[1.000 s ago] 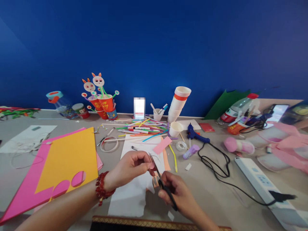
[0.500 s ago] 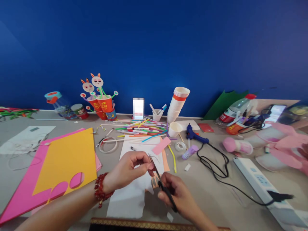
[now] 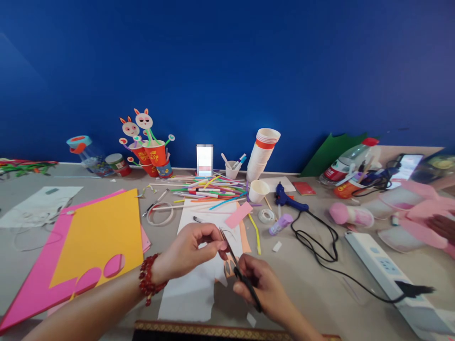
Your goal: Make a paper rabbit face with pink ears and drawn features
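Note:
My right hand (image 3: 261, 284) is closed around the black handles of a pair of scissors (image 3: 235, 265), whose blades point up and away from me. Beside the blade tips, my left hand (image 3: 199, 246) has its thumb and fingers pinched together. What they pinch is too small or hidden to make out. White paper (image 3: 190, 298) lies under both hands, with an orange sheet (image 3: 244, 237) partly beneath it. A piece of peach paper with cut-out holes (image 3: 229, 267) shows behind the scissors. Just beyond my hands lies a pink paper strip (image 3: 239, 215).
Yellow card (image 3: 103, 232) on pink sheets lies left. Colourful sticks (image 3: 209, 187), a paper cup (image 3: 259, 190) and stacked cups (image 3: 262, 154) stand behind. A blue glue gun (image 3: 289, 199), glue stick (image 3: 280, 224) and power strip (image 3: 387, 270) are right. A co-worker's hand (image 3: 442, 225) touches pink pieces.
My hands and the scissors stay almost in the same place. At the far right, the co-worker's hand has come slightly further into view over the pink pieces.

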A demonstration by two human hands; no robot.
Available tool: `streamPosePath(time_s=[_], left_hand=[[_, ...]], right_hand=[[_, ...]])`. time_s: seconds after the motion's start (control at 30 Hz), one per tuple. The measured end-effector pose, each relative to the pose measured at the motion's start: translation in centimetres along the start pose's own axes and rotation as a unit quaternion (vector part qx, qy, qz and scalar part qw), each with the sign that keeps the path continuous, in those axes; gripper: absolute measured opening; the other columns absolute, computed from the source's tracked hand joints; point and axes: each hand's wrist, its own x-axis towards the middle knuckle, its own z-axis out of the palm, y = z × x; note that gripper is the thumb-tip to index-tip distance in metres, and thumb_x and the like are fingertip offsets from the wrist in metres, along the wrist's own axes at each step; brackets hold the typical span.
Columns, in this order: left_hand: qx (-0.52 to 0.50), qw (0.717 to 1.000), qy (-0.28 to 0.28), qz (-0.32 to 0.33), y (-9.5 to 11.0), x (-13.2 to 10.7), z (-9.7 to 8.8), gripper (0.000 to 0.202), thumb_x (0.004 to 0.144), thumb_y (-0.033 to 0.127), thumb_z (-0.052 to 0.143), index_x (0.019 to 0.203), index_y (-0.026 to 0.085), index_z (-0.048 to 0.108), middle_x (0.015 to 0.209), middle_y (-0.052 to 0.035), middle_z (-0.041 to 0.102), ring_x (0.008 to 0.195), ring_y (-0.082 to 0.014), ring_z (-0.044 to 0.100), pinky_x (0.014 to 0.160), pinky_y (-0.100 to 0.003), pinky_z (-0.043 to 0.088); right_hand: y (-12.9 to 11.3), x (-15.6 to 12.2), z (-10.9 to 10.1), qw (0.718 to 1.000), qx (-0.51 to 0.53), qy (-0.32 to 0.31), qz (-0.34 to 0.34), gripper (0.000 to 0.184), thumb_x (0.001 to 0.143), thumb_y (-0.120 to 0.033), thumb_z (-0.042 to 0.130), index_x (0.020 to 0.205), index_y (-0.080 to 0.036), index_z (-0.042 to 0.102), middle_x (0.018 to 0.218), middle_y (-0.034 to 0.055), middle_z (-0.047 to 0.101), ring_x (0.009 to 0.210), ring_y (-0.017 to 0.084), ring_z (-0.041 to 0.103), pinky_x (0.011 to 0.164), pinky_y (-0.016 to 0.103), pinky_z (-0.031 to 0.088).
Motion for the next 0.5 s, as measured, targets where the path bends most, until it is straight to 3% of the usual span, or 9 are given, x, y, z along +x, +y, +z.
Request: streamPosePath(time_s=[0.3, 0.4, 0.5], left_hand=[[0.029, 0.999, 0.025, -0.015, 0.1, -0.2, 0.0, 0.024, 0.09, 0.033, 0.06, 0.077, 0.014, 0.066, 0.079, -0.0068, 0.072, 0.078, -0.0169, 0.065, 0.076, -0.027, 0.049], [-0.019, 0.998, 0.042, -0.036, -0.4, -0.2, 0.2, 0.026, 0.089, 0.037, 0.062, 0.078, 0.014, 0.066, 0.076, -0.0064, 0.07, 0.076, -0.0175, 0.065, 0.076, -0.029, 0.051], [-0.058, 0.996, 0.055, -0.043, -0.9, -0.3, 0.5, 0.028, 0.088, 0.04, 0.063, 0.078, 0.014, 0.065, 0.074, -0.0055, 0.068, 0.074, -0.0171, 0.065, 0.075, -0.03, 0.052]], right_hand=[[-0.3, 0.0, -1.7, 0.998, -0.047, 0.038, 0.009, 0.058, 0.066, -0.069, 0.073, 0.067, -0.022, 0.039, 0.059, -0.0071, 0.037, 0.052, 0.009, 0.034, 0.047, 0.021, 0.025], [-0.2, 0.0, -3.1, 0.98, -0.185, 0.075, -0.004, 0.046, 0.071, -0.057, 0.073, 0.067, -0.021, 0.044, 0.061, -0.0057, 0.04, 0.056, 0.011, 0.035, 0.05, 0.023, 0.027], [0.2, -0.2, -4.5, 0.922, -0.372, 0.106, 0.0, 0.029, 0.077, -0.044, 0.07, 0.072, -0.021, 0.053, 0.064, -0.003, 0.051, 0.058, 0.014, 0.044, 0.054, 0.024, 0.03]])
